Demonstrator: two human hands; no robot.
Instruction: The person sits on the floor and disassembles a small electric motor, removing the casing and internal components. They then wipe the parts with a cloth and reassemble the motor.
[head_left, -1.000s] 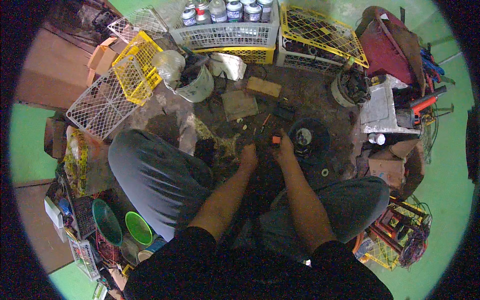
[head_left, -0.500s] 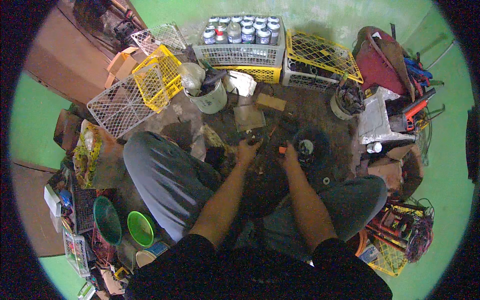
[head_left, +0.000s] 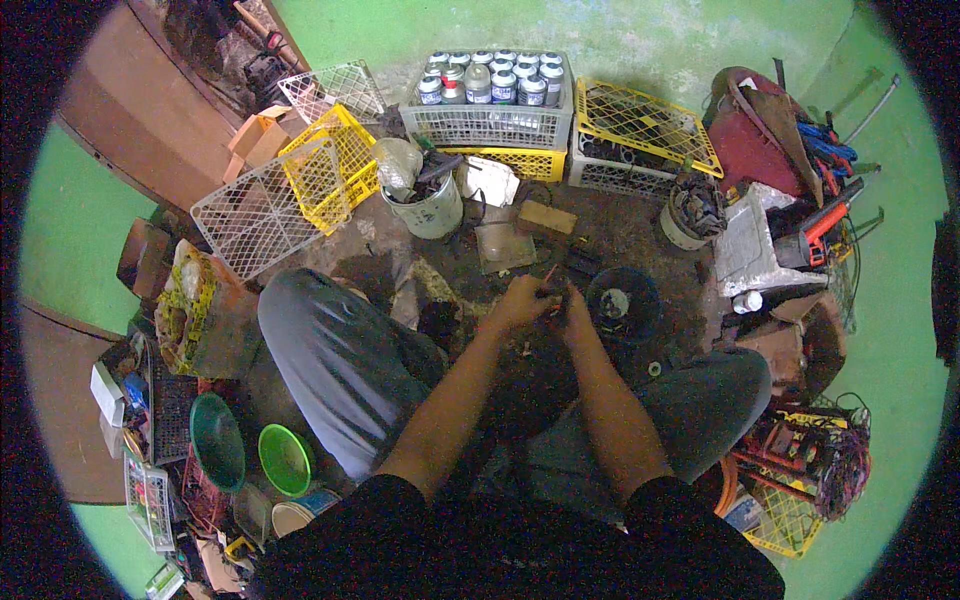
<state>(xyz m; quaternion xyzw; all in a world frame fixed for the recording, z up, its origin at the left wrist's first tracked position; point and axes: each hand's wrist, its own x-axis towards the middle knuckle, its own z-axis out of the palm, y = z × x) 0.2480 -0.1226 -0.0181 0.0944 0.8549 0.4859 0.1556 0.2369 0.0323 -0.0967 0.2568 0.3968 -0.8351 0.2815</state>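
My left hand [head_left: 523, 303] and my right hand [head_left: 574, 316] meet in front of me, low over the floor between my bent legs. Both sets of fingers are closed around something small and dark, too blurred and covered to name. Just beyond the fingertips lies a thin reddish stick-like thing [head_left: 550, 272]. A dark round basin [head_left: 648, 308] with a pale round piece [head_left: 612, 303] in it stands right of my right hand. Farther out, a flat greyish plate [head_left: 506, 247] rests on the floor.
A brown block [head_left: 547, 218] lies beyond the plate. Behind it, a grey crate [head_left: 485, 128] full of cans stands on a yellow crate [head_left: 515, 163]. Filled buckets stand left [head_left: 428, 217] and right [head_left: 682, 232]. A small ring [head_left: 655, 369] lies by my right knee.
My hands were apart and have come together, the left moving right. The orange piece that showed in my right hand is now hidden. The view has shifted slightly.
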